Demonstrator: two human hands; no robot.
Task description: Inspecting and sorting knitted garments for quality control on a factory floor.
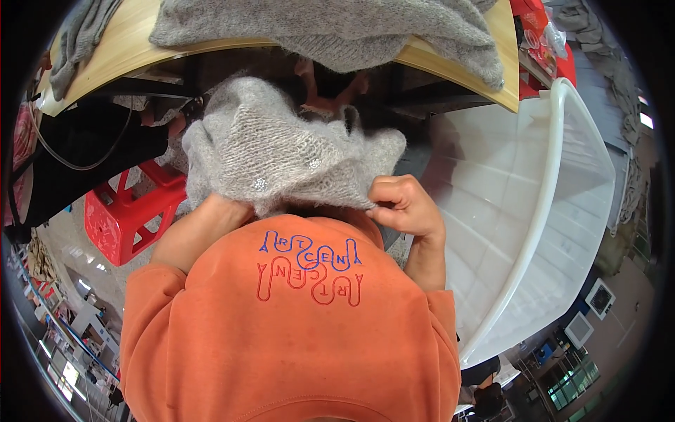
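Note:
A fuzzy grey knitted garment (pixel 281 148) with small shiny dots is bunched up close in front of my orange shirt. My right hand (pixel 404 205) pinches its lower edge between thumb and fingers. My left hand (pixel 221 211) is tucked under the garment's left side, fingers hidden in the knit, gripping it. More grey knitwear (pixel 330 28) lies piled on the wooden table (pixel 450 63) beyond.
A large white plastic bin (pixel 562 197) stands to my right, beside the table. A red plastic stool (pixel 126 218) sits on the floor at my left, next to a dark-clothed person (pixel 77 155). Red packaging (pixel 545 35) lies at the far right.

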